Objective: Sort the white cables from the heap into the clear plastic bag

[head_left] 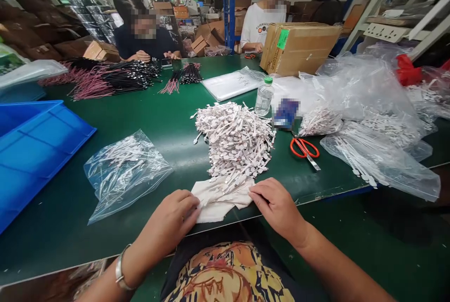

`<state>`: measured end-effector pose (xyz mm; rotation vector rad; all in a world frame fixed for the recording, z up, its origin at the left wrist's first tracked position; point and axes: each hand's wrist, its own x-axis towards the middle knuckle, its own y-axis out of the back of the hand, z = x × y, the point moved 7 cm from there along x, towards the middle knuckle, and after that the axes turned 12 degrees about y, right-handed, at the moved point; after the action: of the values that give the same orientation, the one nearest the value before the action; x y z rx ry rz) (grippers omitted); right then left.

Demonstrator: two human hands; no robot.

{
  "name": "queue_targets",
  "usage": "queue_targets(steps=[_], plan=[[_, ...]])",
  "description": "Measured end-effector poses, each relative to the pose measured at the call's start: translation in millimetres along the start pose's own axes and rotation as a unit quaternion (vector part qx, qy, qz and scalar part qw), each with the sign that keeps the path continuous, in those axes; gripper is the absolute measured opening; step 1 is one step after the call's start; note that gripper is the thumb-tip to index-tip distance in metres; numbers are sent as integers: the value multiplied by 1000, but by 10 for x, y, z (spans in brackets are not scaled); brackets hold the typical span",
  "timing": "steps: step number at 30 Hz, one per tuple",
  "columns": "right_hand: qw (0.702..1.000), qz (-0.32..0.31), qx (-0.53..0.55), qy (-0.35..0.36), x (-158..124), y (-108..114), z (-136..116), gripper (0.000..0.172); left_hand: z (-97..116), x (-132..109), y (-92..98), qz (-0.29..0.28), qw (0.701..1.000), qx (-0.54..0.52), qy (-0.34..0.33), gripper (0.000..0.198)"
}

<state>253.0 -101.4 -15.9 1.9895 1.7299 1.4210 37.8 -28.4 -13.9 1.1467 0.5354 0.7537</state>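
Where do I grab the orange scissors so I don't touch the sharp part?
Grip the orange loops of the scissors from above, coming from the left with the right hand. The scissors lie flat, so the loops are easy to reach, and the silver blades point away, down to the right.

My left hand (172, 215) and right hand (276, 208) rest on opposite edges of a crumpled white sheet (218, 203), fingers curled against it. A few white strip tags (225, 184) lie across the sheet, and a tall loose heap of tags (234, 140) touches it at twelve o'clock.
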Motion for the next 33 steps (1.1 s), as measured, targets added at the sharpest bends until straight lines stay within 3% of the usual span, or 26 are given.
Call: queue_targets(steps=[6, 11, 15, 21, 25, 29, 33], plan=[[994, -74, -67, 49, 177, -248, -187, 15, 16, -92, -16, 27, 999, -24, 18, 16], [984, -124, -106, 66, 267, -271, -232, 19, 95, -94, 157, 85, 996, -31, 25, 15], [972, -179, -132, 71, 271, -299, -203, 19, 169, -92, 105, 83, 995, -51, 23, 15], [957, -187, -207, 72, 372, -338, -166, 20, 229, -144, -111, 3, 997, -70, -12, 15], [958, -192, -196, 81, 406, -358, -162, 24, 206, -152, -124, -17, 997, -73, -17, 13], [958, -194, -199, 73, 388, -353, -126, 14, 185, -138, -126, -20, 996, -81, -14, 12], [975, -153, -147, 64, 407, -261, -115, 17, 182, -132, -139, -14, 997, -80, -12, 13]])
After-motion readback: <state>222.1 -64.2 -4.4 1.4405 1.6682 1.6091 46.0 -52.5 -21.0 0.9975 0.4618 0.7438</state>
